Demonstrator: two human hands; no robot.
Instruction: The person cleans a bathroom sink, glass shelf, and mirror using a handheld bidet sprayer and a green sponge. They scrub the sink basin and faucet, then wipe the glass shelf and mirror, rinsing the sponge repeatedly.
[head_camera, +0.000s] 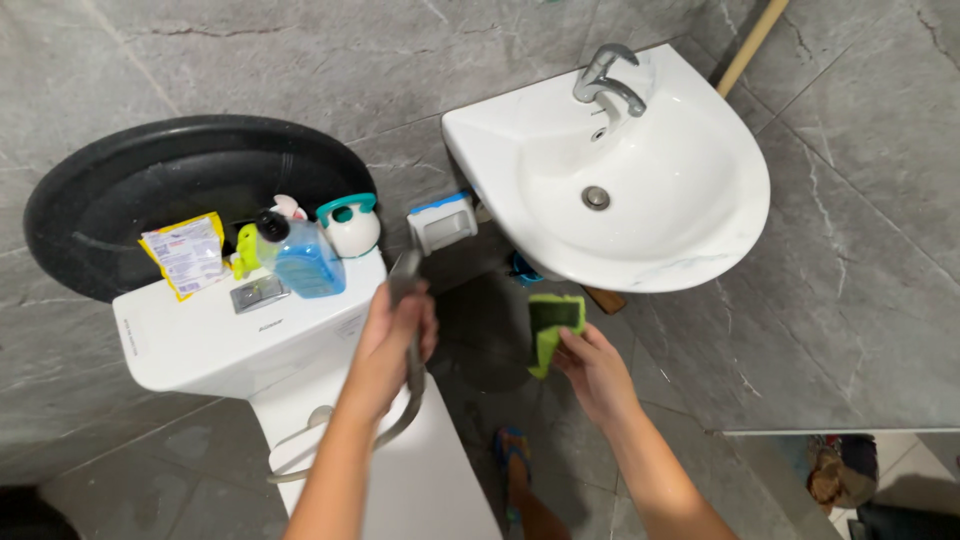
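Your left hand (392, 345) is closed around the grey metal spray-hose handle (405, 300) above the white toilet tank (220, 340); keep its nozzle low. Your right hand (597, 372) pinches the green-and-dark scrub sponge (552, 328) below the white basin (690, 220); grip firmer.

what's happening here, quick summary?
Bathroom, seen from above. The left hand grips a grey spray hose over the closed white toilet. The right hand holds a green sponge below the white sink. A blue bottle and yellow packet sit on the tank.
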